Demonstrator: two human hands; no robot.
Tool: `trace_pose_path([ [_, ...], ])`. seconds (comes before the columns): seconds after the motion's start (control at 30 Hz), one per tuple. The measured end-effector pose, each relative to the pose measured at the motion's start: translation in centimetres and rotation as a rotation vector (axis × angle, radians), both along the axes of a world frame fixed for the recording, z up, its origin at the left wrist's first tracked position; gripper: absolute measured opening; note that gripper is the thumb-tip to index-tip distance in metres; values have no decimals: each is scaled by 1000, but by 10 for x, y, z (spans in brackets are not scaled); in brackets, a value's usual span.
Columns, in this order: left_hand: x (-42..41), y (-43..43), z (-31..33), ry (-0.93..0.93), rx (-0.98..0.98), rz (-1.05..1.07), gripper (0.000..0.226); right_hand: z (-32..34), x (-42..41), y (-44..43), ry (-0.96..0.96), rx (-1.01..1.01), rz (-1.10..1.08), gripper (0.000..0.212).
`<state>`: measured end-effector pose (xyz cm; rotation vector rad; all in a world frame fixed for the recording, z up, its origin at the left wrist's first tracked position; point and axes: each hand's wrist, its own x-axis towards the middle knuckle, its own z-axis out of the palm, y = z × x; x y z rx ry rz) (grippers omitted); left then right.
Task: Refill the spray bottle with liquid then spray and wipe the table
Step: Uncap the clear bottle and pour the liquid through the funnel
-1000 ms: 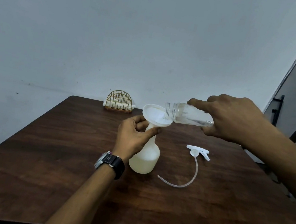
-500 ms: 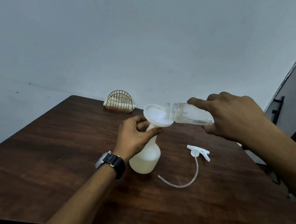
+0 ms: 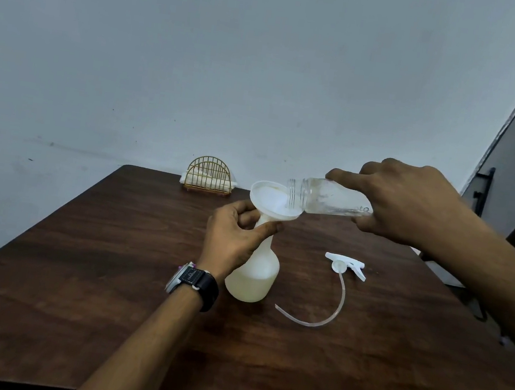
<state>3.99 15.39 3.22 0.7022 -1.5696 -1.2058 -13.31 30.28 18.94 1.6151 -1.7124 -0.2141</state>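
Right hand [image 3: 412, 205] grips the base end of a clear plastic bottle with a threaded neck [image 3: 327, 200], fingers curled over it and thumb beneath. The bottle's long axis lies almost level, and its open mouth points left, over the rim of a white plastic funnel [image 3: 273, 202]. The funnel sits in the neck of a translucent white spray bottle [image 3: 255, 273], which stands upright near the middle of the dark wooden tabletop [image 3: 108, 273]. Pale yellowish liquid fills its rounded lower part. The left hand [image 3: 234, 237] pinches that neck between thumb and fingers, just below the funnel. A white trigger spray head with a curved clear tube [image 3: 345, 265] lies apart, to the right.
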Motion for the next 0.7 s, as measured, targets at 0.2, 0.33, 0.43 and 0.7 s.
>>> trace_pose_path([
  [0.2, 0, 1, 0, 12, -11, -9, 44, -2, 0, -1, 2, -7, 18, 65],
  [0.33, 0, 1, 0, 20, -11, -10, 47, -1, 2, -1, 1, -20, 34, 66],
  [0.43, 1, 3, 0, 24, -18, -10, 48, 0, 5, -2, 20, -34, 47, 69],
  [0.7, 2, 4, 2, 25, -25, -18, 49, 2, 5, -13, 53, -51, 162, 74],
])
